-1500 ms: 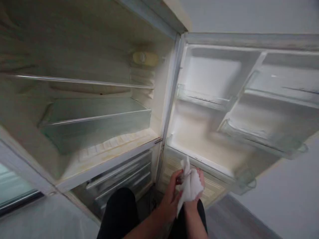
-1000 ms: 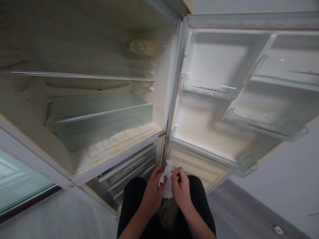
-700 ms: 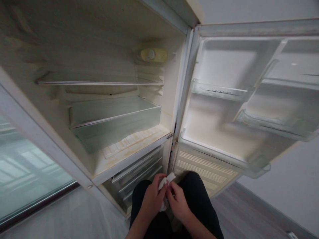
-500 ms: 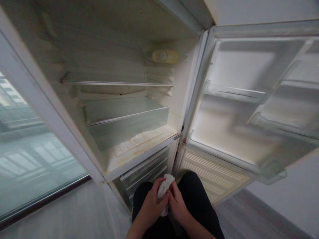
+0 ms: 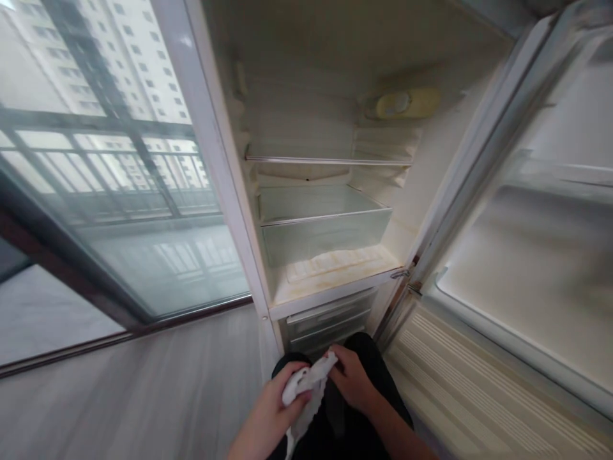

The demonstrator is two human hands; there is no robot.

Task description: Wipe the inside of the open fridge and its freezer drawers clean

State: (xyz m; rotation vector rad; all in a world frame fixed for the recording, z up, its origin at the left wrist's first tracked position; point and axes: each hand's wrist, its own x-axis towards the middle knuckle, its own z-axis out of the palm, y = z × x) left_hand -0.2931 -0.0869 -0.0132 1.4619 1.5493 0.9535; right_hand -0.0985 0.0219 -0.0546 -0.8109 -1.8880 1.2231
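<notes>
Between both hands, a white cloth (image 5: 306, 386) is bunched: left hand (image 5: 275, 409) grips it, right hand (image 5: 352, 377) pinches its end, just below the open fridge (image 5: 330, 281).

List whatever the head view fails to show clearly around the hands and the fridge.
- White cloth: lower end cut off by the bottom edge.
- Right hand: fingertips hidden behind the cloth.
- Left hand: motion-blurred.
- Freezer drawers: contents hidden by their fronts.
- Open fridge door: shelves blurred, cut off at right.
</notes>
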